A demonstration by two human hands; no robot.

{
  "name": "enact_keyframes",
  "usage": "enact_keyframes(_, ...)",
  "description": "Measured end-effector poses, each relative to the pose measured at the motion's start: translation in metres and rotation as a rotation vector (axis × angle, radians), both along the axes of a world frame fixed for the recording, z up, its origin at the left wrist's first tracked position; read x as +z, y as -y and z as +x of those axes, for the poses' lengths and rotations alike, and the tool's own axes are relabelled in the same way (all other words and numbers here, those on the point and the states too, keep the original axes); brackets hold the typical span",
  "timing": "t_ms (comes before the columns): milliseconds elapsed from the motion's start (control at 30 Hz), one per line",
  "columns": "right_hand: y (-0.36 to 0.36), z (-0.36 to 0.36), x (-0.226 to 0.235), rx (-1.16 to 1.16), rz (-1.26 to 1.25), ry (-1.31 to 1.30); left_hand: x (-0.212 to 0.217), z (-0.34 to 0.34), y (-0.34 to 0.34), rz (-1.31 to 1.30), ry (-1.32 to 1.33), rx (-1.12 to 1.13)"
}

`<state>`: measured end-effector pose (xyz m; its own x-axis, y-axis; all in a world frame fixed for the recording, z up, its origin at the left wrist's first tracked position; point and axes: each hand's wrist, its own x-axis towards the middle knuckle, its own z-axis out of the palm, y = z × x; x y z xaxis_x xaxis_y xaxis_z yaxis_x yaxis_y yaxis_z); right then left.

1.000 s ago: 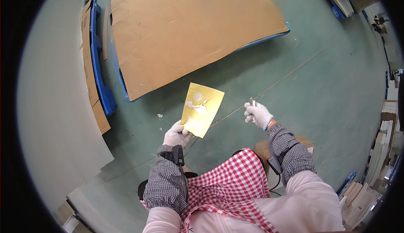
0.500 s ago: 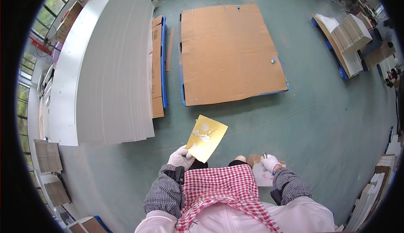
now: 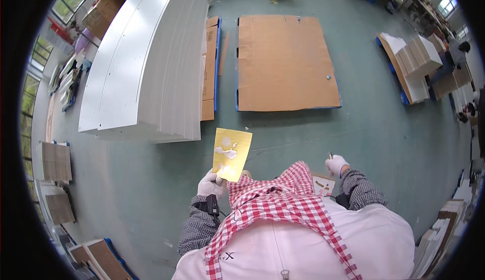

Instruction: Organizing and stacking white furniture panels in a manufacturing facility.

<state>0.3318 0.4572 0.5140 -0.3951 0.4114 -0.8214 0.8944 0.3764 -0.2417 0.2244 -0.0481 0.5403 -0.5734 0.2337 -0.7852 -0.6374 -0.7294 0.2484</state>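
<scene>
A yellow sheet (image 3: 238,141), stiff like card or sandpaper backing, carries several smears of white paste. Its lower left corner is pinched by my gloved left hand (image 3: 209,184), and the sheet stands up in front of my checked apron. Off to the right, my gloved right hand (image 3: 335,166) is closed around a small slim thing (image 3: 330,155). Only a short end of it sticks up past the fingers, so its kind cannot be made out. Just below that hand, a small white board or box (image 3: 323,185) with reddish marks shows partly behind my clothing.
A tall stack of white panels (image 3: 174,93) stands at the left. Ahead, a brown cardboard sheet (image 3: 288,62) covers a low blue pallet. At far right are another pallet with stacked boards (image 3: 419,60) and a person (image 3: 457,52). More boards (image 3: 437,239) lean at the lower right.
The view has tilted up, showing more of my apron and top. Both hands have shifted up in the picture, the left one slightly left, the right one rightward; each keeps its hold.
</scene>
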Motion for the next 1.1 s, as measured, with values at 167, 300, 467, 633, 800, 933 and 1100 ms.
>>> enact_keyframes(167, -0.012, 0.037, -0.047, 0.644, 0.187, 0.109, -0.006, -0.022, 0.013, 0.086, -0.038, -0.066)
enact_keyframes(300, -0.003, 0.03, 0.001, 0.589, 0.088, 0.253, -0.011, -0.036, -0.002, 0.031, -0.016, -0.11)
enact_keyframes(467, -0.046, 0.069, -0.028, -0.266, -0.009, 0.179, -0.012, -0.07, -0.061, 0.01, -0.001, -0.117)
enact_keyframes(633, -0.148, 0.056, -0.05, -0.125, 0.041, 0.204, -0.026, -0.094, -0.146, 0.073, -0.056, -0.142)
enact_keyframes(800, -0.265, 0.03, -0.074, -0.291, 0.068, 0.023, 0.002, -0.12, -0.278, 0.03, 0.026, -0.137)
enact_keyframes(933, -0.341, -0.046, -0.046, -0.298, 0.01, -0.018, 0.0, -0.14, -0.356, -0.034, 0.09, -0.135)
enact_keyframes(1100, -0.416, -0.142, -0.044, -0.062, -0.009, -0.076, -0.054, -0.171, -0.413, 0.127, 0.01, -0.257)
